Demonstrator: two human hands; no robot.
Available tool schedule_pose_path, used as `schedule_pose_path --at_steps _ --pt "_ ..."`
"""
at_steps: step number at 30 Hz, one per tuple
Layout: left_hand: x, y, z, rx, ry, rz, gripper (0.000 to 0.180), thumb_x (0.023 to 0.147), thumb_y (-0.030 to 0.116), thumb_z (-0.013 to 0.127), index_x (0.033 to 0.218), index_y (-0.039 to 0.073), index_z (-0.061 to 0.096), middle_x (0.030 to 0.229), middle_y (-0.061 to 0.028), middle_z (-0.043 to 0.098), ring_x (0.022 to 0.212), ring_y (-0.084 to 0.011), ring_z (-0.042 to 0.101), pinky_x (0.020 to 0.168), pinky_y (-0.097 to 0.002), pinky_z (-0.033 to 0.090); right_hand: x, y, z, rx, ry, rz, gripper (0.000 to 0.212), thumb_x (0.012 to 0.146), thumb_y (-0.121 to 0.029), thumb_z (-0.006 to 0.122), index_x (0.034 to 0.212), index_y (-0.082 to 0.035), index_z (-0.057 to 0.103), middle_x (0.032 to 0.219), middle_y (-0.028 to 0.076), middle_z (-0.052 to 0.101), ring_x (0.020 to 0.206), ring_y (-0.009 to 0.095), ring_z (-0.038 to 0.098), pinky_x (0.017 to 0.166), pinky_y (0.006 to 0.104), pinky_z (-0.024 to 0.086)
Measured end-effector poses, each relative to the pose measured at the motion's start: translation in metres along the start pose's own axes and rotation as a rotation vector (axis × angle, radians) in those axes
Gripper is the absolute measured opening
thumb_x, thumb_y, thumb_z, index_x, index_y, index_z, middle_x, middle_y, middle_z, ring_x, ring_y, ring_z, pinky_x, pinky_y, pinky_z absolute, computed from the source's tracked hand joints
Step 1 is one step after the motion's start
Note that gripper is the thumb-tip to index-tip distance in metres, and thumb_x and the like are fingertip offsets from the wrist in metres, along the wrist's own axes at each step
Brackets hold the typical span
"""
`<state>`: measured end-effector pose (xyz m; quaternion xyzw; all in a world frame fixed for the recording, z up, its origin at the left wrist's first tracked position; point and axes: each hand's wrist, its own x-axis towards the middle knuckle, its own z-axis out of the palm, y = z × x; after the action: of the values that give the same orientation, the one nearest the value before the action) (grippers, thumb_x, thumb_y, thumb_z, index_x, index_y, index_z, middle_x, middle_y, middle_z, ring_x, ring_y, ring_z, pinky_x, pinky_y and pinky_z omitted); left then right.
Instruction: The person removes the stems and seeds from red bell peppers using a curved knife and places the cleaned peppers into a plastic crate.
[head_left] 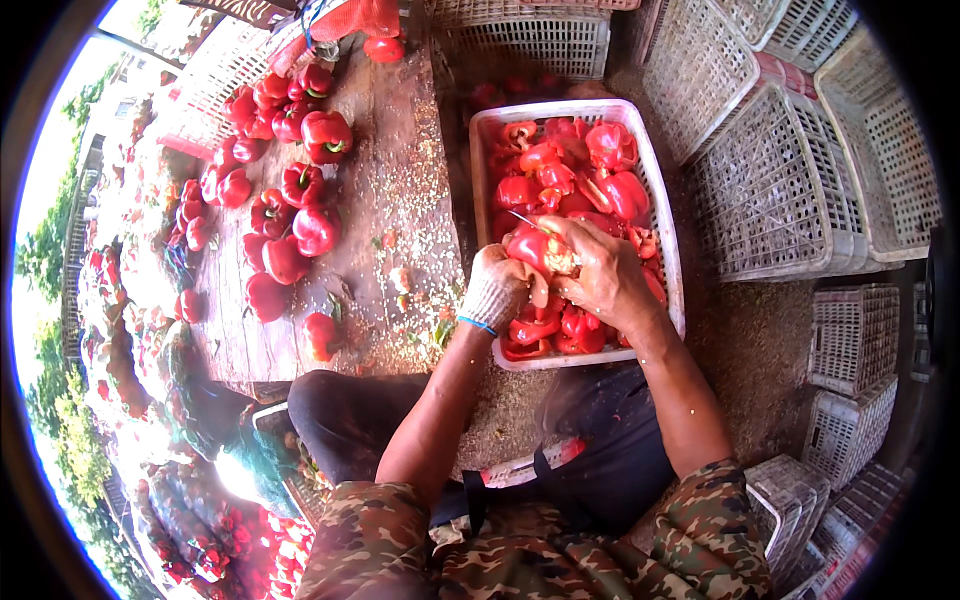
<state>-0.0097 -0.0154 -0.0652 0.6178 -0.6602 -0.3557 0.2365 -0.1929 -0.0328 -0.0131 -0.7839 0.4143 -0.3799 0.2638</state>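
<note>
Over a white plastic crate (672, 262) of cut red peppers, both my hands close round one red bell pepper (528, 247). My left hand (497, 288) wears a pale knitted glove with a blue cuff edge and grips the pepper's near left side. My bare right hand (603, 272) is closed on its right side, where the pale seedy core (563, 260) shows. A thin metal blade (524, 219) sticks out at the pepper's far side, by the right fingers; its handle is hidden. Opened red pepper pieces (625, 195) fill the crate beneath.
To the left, a wooden table (400, 180) strewn with seeds bears several whole red peppers (315, 230). Stacked plastic crates (780, 190) stand at the right, with more crates (850, 340) nearer. Another crate (530, 45) is beyond the pepper crate. Filled net sacks (180, 500) lie far left.
</note>
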Motion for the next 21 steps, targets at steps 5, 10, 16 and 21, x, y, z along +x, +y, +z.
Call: schedule_pose_path --at_steps 5,10,16,21 --pt "-0.002 -0.007 -0.008 0.656 0.073 0.547 0.009 0.076 0.015 0.068 0.069 0.012 0.066 0.071 -0.0083 0.068 0.07 -0.0282 0.066 0.07 -0.0401 0.049 0.003 0.0 -0.001 0.016 -0.052 -0.004 0.051 0.067 -0.001 0.079 0.116 -0.003 0.063 0.103 0.018 0.068 0.095 0.036 0.069 0.08 0.0387 0.057" --pt "-0.012 -0.018 0.016 0.484 0.029 0.374 0.009 0.073 0.009 0.064 0.075 0.018 0.066 0.073 -0.0057 0.067 0.077 -0.0254 0.067 0.081 -0.0431 0.044 0.003 0.004 0.006 0.187 0.094 0.077 0.039 0.073 -0.001 0.078 0.109 -0.002 0.065 0.1 0.016 0.071 0.089 0.031 0.071 0.078 0.0368 0.058" --pt "-0.011 -0.034 0.036 0.725 0.171 0.396 0.005 0.077 0.016 0.065 0.075 0.012 0.065 0.068 -0.0102 0.066 0.066 -0.0302 0.064 0.068 -0.0424 0.046 0.007 0.027 0.004 0.084 0.222 0.043 0.039 0.076 0.002 0.078 0.112 -0.002 0.065 0.098 0.015 0.071 0.089 0.026 0.072 0.077 0.0355 0.058" --pt "0.026 0.032 -0.015 -0.824 0.26 -0.171 0.031 0.072 -0.007 0.062 0.103 -0.005 0.062 0.086 -0.0089 0.069 0.075 -0.0164 0.066 0.065 -0.0298 0.055 0.012 0.028 -0.032 0.642 0.419 0.662 0.033 0.084 -0.002 0.078 0.114 -0.001 0.064 0.095 0.006 0.069 0.075 0.011 0.067 0.061 0.0239 0.057"
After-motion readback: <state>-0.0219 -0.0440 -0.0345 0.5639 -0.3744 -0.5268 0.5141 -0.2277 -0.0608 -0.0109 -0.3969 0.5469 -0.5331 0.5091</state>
